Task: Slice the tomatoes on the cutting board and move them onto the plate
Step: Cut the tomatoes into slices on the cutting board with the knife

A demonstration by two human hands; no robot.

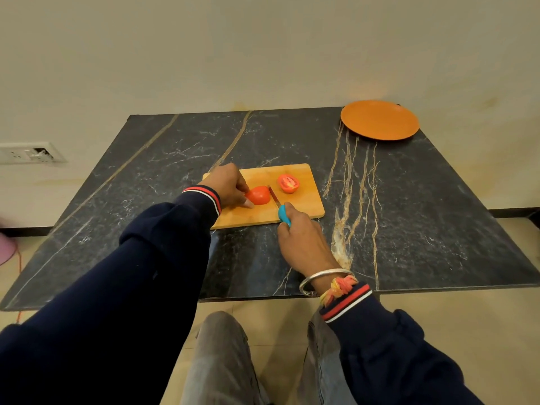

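A wooden cutting board [304, 206] lies in the middle of the dark marble table. On it, my left hand [226, 184] pinches a red tomato half [258, 195], dome side up. My right hand [301, 239] grips the blue handle of a knife [284, 214]; its blade lies against the right side of that tomato half. A second tomato half [288, 183] rests cut face up on the board's far right part, apart from both hands. An orange plate [379, 119] sits at the table's far right corner with nothing on it.
The dark marble table [409, 214] stands against a pale wall. A wall socket [29, 153] is at the left. My legs show below the table's near edge, over a light floor.
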